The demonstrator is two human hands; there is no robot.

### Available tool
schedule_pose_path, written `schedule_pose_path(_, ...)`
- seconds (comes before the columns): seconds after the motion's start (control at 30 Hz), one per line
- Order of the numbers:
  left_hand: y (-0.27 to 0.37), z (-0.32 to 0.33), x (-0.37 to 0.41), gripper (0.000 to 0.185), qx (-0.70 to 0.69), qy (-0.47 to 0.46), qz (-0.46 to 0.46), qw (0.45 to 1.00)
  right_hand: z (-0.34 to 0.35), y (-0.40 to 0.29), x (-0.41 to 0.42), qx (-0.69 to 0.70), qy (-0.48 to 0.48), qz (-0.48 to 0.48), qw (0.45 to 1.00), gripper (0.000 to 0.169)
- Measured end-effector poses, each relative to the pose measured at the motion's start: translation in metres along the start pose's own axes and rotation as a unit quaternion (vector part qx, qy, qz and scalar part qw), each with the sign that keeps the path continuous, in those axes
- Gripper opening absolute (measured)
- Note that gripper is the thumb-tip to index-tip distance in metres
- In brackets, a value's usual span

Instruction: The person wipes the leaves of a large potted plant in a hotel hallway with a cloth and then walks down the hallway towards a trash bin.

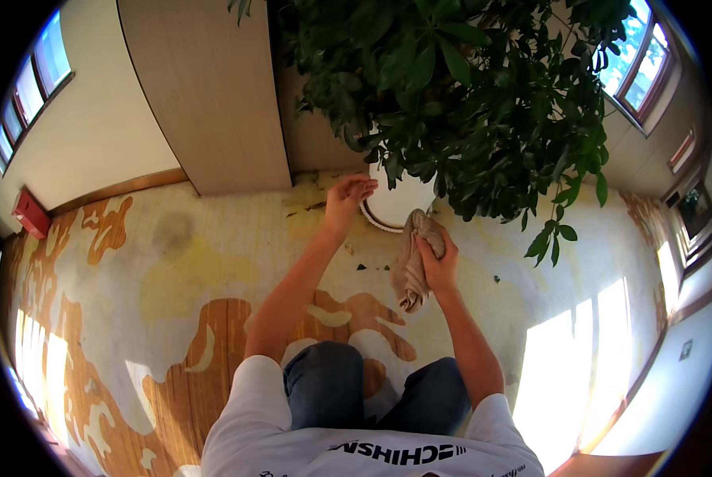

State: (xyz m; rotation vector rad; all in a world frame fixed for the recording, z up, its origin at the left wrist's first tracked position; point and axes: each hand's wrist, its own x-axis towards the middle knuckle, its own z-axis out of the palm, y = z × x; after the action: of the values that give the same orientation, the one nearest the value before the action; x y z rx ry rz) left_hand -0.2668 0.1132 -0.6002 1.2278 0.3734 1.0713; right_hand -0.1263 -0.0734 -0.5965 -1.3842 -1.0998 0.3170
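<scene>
Before me, a white plant pot (398, 200) with a ribbed lower edge stands on the patterned floor. A large leafy green plant (451, 113) spreads over it and hides its upper part. My right hand (441, 256) grips a bunched beige cloth (412, 268), held just in front of the pot, near its right side. My left hand (351, 197) is empty, with fingers slightly curled and apart, at the left side of the pot; whether its fingertips touch the pot I cannot tell.
Loose leaves (362, 267) lie on the patterned floor (213, 256) near the pot. A wall panel (207, 95) rises behind, to the left. A red box (31, 213) stands at the far left wall. Low plant branches (553, 238) hang down at the right.
</scene>
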Motion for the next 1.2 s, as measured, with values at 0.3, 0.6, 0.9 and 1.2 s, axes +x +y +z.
schedule_pose_path(0.3, -0.009, 0.039, 0.044, 0.045, -0.03, -0.004, -0.013, 0.999, -0.001, -0.004, -0.025, 0.071, 0.009, 0.041, 0.997, 0.036)
schedule_pose_path(0.6, 0.016, 0.059, 0.022, 0.053, -0.145, -0.069, -0.074, 0.984, 0.031, -0.049, 0.073, -0.234, 0.039, -0.181, 0.954, 0.044)
schedule_pose_path(0.9, 0.051, 0.055, 0.022, 0.057, -0.054, -0.098, -0.081, 0.99, 0.022, 0.007, 0.021, -0.274, 0.022, -0.251, 0.928, 0.05)
schedule_pose_path(1.2, 0.031, 0.049, 0.019, 0.057, -0.129, -0.097, -0.129, 0.978, 0.042, -0.058, 0.062, -0.202, 0.033, -0.209, 0.956, 0.039)
